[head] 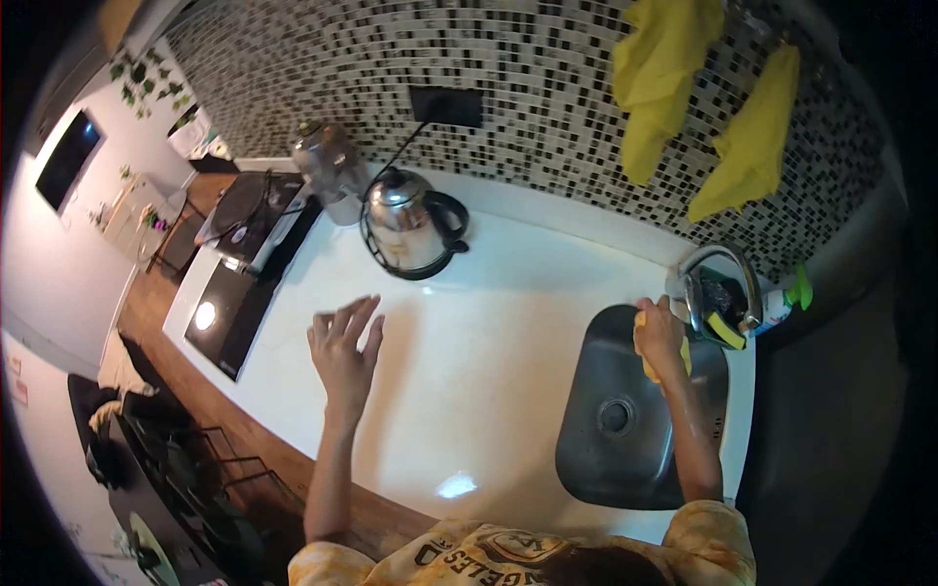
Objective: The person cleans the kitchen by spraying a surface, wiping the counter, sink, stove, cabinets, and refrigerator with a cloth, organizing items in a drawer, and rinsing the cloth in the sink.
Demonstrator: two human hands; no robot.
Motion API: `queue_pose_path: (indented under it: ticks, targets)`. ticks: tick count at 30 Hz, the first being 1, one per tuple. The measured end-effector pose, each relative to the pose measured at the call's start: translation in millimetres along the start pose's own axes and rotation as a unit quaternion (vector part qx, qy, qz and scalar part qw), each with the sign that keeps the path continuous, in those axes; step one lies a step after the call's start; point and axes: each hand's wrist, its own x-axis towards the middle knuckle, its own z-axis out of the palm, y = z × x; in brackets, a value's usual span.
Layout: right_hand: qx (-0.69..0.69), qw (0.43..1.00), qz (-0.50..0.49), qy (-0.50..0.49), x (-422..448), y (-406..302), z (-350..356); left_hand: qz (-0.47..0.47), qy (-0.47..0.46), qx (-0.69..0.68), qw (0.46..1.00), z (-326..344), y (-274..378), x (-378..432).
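My right hand [662,335] grips a yellow cloth [651,366] over the far end of the stainless steel sink [586,461], close to the curved faucet [747,282]. Parts of the cloth stick out on both sides of my fingers; the rest is hidden by the hand. My left hand [344,340] hangs above the white countertop [469,381], fingers apart and holding nothing. Beyond it stands a steel electric kettle [399,223] with a black handle, its cord running to a black wall socket plate [447,107].
Behind the kettle is a glass jar [330,168]. A black cooktop [231,315] with an appliance on it [253,216] lies left. Two yellow cloths [663,88] hang on the mosaic-tiled wall. Beside the faucet are a sponge [725,331] and a green-topped spray bottle [784,304].
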Motion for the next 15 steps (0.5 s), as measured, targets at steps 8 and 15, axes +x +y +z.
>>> queue_pose_path:
  ticks: [8,15]
  targets:
    - [0.027,0.856,-0.509,-0.089,-38.0,-205.0,60.3,-0.255,0.017,0.01,0.967,-65.4,-34.5,-161.5]
    - [0.181,0.84,-0.509,0.056,5.7,-390.0,192.1,-0.423,-0.019,0.077,0.903,-122.9,-19.5,-282.6]
